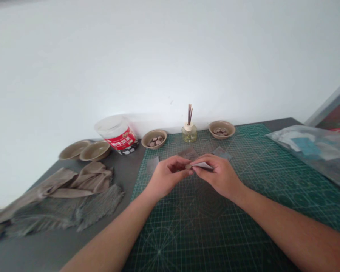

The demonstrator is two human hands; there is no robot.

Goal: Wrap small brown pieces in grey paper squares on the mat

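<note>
Over the green cutting mat [175, 226], my left hand [167, 173] pinches a small round brownish disc [188, 166] between thumb and fingers. My right hand [219, 172] is closed on a small whitish piece of paper [203, 165], its tip meeting the disc. Both hands nearly touch at the fingertips, which partly cover the two items. Behind them on the mat lie a pale sheet [152, 165], a brownish sheet [187, 152] and a greyish sheet [222, 153]. Similar discs sit in a left bowl [146, 144] and a right bowl [230, 130].
A reed diffuser [189, 134] stands between the bowls by the wall. Further left are a plastic tub with a red label [121, 139], two stacked-looking tan bowls [96, 151] and a crumpled grey-brown cloth [73, 200]. A clear plastic bag [311, 147] lies at right.
</note>
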